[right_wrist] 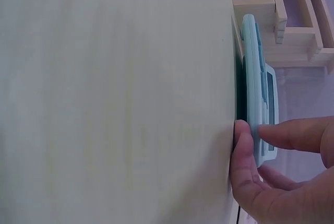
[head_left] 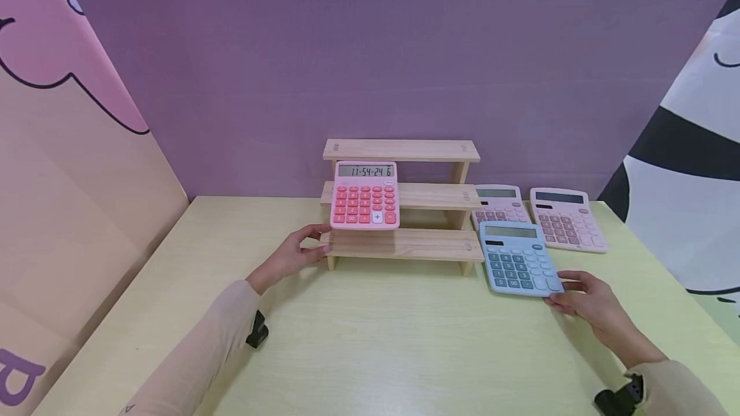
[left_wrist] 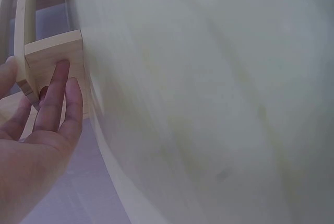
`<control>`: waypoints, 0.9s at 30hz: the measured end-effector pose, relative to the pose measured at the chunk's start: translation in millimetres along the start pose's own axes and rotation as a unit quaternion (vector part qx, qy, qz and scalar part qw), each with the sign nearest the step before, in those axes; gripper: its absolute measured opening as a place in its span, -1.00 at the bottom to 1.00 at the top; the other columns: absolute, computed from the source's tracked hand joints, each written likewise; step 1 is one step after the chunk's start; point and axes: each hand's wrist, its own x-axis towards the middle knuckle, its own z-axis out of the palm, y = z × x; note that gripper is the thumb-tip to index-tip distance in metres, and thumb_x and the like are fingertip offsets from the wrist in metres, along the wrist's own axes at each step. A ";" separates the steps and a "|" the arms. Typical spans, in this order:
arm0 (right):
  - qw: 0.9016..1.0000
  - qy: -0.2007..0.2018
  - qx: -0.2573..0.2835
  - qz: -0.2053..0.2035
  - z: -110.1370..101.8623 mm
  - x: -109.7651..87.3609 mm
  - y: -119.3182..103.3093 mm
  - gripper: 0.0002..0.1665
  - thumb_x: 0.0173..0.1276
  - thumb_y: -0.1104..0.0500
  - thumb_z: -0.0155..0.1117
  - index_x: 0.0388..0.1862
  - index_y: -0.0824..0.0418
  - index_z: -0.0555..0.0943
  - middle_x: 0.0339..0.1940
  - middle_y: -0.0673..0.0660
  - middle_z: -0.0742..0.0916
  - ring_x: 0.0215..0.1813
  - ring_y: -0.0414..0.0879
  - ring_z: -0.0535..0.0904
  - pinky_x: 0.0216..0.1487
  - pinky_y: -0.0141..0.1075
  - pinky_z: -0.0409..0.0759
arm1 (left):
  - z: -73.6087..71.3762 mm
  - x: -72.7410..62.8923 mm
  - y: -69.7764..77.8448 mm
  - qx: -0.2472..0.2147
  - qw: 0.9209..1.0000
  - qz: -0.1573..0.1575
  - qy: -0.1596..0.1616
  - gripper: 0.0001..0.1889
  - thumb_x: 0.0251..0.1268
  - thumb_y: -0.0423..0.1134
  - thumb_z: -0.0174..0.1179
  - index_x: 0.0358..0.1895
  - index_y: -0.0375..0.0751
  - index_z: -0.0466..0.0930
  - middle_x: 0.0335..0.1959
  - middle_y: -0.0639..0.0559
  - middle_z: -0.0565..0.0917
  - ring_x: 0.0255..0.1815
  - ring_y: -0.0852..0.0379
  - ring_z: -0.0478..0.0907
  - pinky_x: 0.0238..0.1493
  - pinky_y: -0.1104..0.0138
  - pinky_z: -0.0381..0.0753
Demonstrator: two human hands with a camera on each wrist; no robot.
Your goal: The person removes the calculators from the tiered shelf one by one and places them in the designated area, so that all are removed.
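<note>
A three-step wooden display stand (head_left: 405, 244) stands on the table. My left hand (head_left: 291, 255) holds the left end of its lowest step, and in the left wrist view the fingers (left_wrist: 60, 96) reach under the board beside the leg. At the right, my right hand (head_left: 592, 303) pinches the lower right corner of a blue calculator (head_left: 514, 259). The right wrist view shows the thumb on the key side of that blue calculator (right_wrist: 251, 83) and fingers beneath it. A pink calculator (head_left: 365, 196) with its display lit leans on the stand's left side.
Behind the blue calculator lie two pale pink calculators, one (head_left: 500, 201) partly covered by it and another (head_left: 569, 220) farther right. The light wooden table (head_left: 370, 339) meets a purple backdrop (head_left: 399, 50) behind the stand. Printed panels border both sides.
</note>
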 end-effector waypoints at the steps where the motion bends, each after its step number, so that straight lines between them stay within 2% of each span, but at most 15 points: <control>1: 1.000 0.000 -0.002 0.003 -0.2 0.3 -0.4 -0.22 0.28 0.35 0.09 0.33 0.54 -0.08 0.15 0.52 0.24 -0.33 -0.28 0.59 -0.24 -0.42 0.64 | 0.1 0.0 0.2 0.000 1.000 0.002 0.000 -0.48 0.26 -0.24 0.13 0.29 -0.13 0.26 0.11 -0.20 0.31 -0.09 0.00 0.52 -0.06 0.27 0.62; 10: 1.000 -0.008 -0.007 -0.006 -0.5 -0.9 -0.7 -0.25 0.27 0.35 0.09 0.31 0.57 -0.03 0.08 0.49 0.29 -0.34 -0.25 0.60 -0.26 -0.40 0.64 | 0.3 -0.2 1.1 0.011 1.000 0.004 0.004 -0.48 0.26 -0.22 0.14 0.28 -0.14 0.27 0.12 -0.20 0.32 -0.05 -0.01 0.47 -0.05 0.30 0.61; 21: 1.000 -0.022 -0.011 -0.011 -2.5 -2.6 -2.9 -0.25 0.27 0.34 0.10 0.29 0.58 -0.04 0.04 0.46 0.34 -0.32 -0.24 0.60 -0.26 -0.38 0.65 | 0.5 -0.7 2.8 -0.003 1.000 0.013 0.003 -0.49 0.26 -0.27 0.13 0.27 -0.20 0.27 0.12 -0.24 0.32 -0.05 -0.04 0.45 -0.03 0.26 0.61; 27: 0.999 -0.025 -0.031 0.000 -6.1 -3.7 -6.8 -0.20 0.29 0.28 0.12 0.31 0.56 -0.07 0.08 0.51 0.33 -0.32 -0.25 0.60 -0.27 -0.39 0.64 | 0.4 -0.8 3.2 -0.002 1.000 0.001 0.005 -0.49 0.25 -0.26 0.14 0.27 -0.16 0.28 0.12 -0.21 0.32 -0.02 -0.04 0.44 -0.04 0.29 0.61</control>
